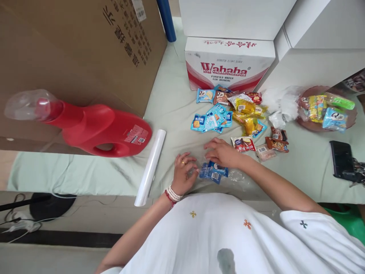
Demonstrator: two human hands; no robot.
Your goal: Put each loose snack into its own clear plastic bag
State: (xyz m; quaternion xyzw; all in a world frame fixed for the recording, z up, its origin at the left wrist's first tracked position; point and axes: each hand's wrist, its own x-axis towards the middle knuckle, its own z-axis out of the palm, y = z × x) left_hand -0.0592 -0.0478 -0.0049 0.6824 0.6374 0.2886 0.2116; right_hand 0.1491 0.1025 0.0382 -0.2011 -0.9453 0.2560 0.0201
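My left hand (pixel 184 171) rests on the pale green cloth (pixel 171 106) with its fingers curled on the edge of a clear plastic bag (pixel 236 177). Inside or under that bag lie a few blue snack packets (pixel 212 172). My right hand (pixel 221 151) lies palm down over the bag's top edge, fingers together, just above the blue packets. A heap of small snack packets (pixel 225 114), blue, yellow and brown, is spread just beyond both hands.
A red detergent bottle (pixel 97 127) lies on its side at left, beside a white roll (pixel 151 165). A big cardboard box (pixel 71 45) and a Wahaha carton (pixel 228 62) stand behind. A brown plate (pixel 313 125) of snacks, crumpled plastic (pixel 281 102) and a black phone (pixel 342 160) lie right.
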